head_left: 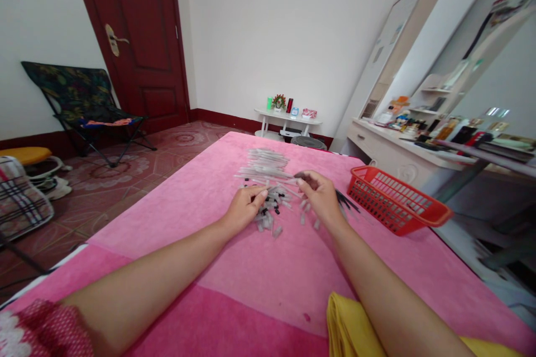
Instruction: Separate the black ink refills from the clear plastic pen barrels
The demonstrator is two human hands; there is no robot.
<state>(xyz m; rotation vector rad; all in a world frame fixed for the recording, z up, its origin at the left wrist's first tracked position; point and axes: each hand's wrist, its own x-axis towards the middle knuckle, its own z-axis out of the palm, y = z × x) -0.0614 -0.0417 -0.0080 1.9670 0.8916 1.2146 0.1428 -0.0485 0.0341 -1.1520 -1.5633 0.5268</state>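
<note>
My left hand (247, 204) is closed in a pinch at the left side of a heap of small clear caps and black plugs (272, 201). Whatever sits between its thumb and forefinger is too small to make out. Across the heap, my right hand (317, 194) pinches the end of what looks like a slim clear tube (290, 181); the fingertips are slightly blurred. Beyond both hands lies a stack of clear pen-like tubes (263, 162). Thin black sticks (347, 201) lie beside my right wrist, partly hidden by it. A few loose clear caps (316, 225) rest under the right hand.
A red plastic basket (396, 198) stands at the right edge of the pink-covered table (176, 217). Yellow cloth (349, 326) lies under my right forearm. A folding chair (90, 100) is at left; a dresser (393, 148) with bottles stands at right.
</note>
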